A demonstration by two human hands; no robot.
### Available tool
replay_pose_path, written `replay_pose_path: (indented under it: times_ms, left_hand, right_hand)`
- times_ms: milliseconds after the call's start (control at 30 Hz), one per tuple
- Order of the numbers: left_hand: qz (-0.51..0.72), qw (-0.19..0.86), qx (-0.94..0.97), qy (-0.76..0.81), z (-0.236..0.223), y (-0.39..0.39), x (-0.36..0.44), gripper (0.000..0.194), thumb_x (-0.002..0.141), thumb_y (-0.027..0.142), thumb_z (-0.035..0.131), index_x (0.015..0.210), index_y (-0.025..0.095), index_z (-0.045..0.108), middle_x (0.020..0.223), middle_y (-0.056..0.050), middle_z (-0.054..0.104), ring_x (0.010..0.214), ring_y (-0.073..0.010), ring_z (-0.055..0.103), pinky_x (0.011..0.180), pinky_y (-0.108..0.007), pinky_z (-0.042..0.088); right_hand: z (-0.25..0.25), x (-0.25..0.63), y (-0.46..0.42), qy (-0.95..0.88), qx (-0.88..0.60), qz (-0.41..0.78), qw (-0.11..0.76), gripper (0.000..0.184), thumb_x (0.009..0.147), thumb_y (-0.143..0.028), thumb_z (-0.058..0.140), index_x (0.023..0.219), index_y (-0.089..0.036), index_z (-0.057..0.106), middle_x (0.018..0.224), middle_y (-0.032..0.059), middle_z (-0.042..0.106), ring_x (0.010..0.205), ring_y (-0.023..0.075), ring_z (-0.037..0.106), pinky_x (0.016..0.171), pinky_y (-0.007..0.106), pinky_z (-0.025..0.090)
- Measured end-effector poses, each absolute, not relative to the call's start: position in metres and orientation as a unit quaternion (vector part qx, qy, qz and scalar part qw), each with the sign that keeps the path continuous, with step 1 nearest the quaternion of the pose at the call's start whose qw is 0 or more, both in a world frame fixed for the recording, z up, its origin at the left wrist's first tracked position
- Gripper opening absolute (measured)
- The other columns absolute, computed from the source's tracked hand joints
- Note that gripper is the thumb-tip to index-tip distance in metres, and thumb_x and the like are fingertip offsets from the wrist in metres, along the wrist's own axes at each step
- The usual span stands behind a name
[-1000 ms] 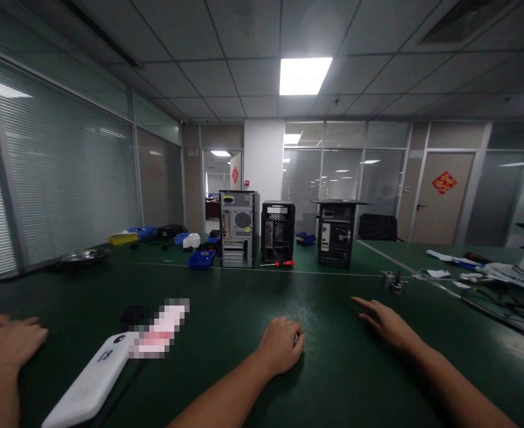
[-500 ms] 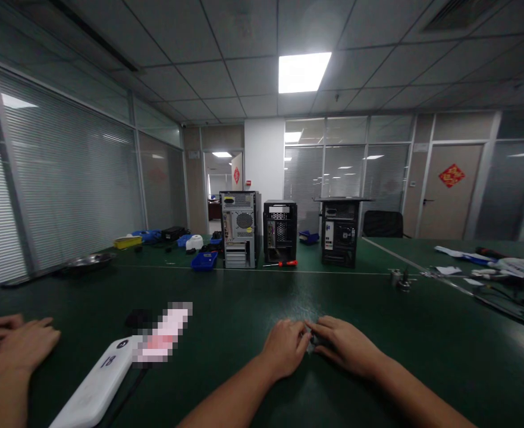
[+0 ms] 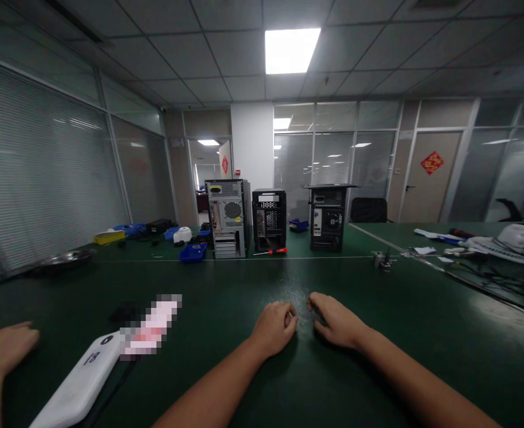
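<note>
My left hand rests on the green tabletop with its fingers curled and thumb drawn against them. Whatever may lie inside that closed hand is hidden. Just to its right, my right hand stands with bent fingers and a gap between thumb and forefinger. Nothing shows in that gap. A narrow strip of tabletop separates the two hands. Left of them lies a white power bank-like slab marked 18, with a blurred pink patch at its upper end and a dark cable beside it.
Three computer cases, a grey one, a black one and another black one, stand at the back. A red-handled screwdriver, blue bin and small metal parts lie nearby. Another person's hand is at far left.
My hands have moved apart from where their fingertips nearly met. The left fingers have curled in. The view has shifted slightly right and down. At far left, the other person's hands have moved partly out of view.
</note>
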State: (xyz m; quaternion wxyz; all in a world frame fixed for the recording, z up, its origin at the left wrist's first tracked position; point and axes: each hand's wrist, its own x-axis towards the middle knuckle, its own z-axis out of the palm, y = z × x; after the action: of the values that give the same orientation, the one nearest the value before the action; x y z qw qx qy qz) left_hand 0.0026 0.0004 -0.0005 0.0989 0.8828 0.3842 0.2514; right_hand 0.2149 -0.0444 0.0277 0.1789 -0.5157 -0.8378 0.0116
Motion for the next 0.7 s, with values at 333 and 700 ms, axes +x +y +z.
replay_pose_path:
  times_ms: [333,700]
  left_hand:
    - [0.245,0.087,0.903,0.342,-0.004,0.004,0.005,0.032,0.099,0.036,0.045,0.079,0.021,0.065,0.078,-0.002,0.066,0.082,-0.0183,0.056,0.075,-0.028,0.036]
    - [0.238,0.076,0.901,0.355,-0.004,0.002,0.002,0.036,0.101,0.039,0.04,0.081,0.021,0.064,0.079,-0.003,0.064,0.082,-0.0187,0.057,0.072,-0.029,0.035]
  right_hand:
    - [0.025,0.195,-0.045,-0.877,-0.456,-0.053,0.143,0.021,0.1,-0.035,0.043,0.104,-0.022,0.059,0.101,0.0065,0.064,0.093,0.0219,0.058,0.082,0.035,0.04]
    - [0.001,0.326,-0.003,-0.683,-0.704,-0.003,0.195,0.035,0.101,-0.04,0.029,0.11,-0.02,0.057,0.11,0.012,0.066,0.1,0.0252,0.06,0.087,0.042,0.043]
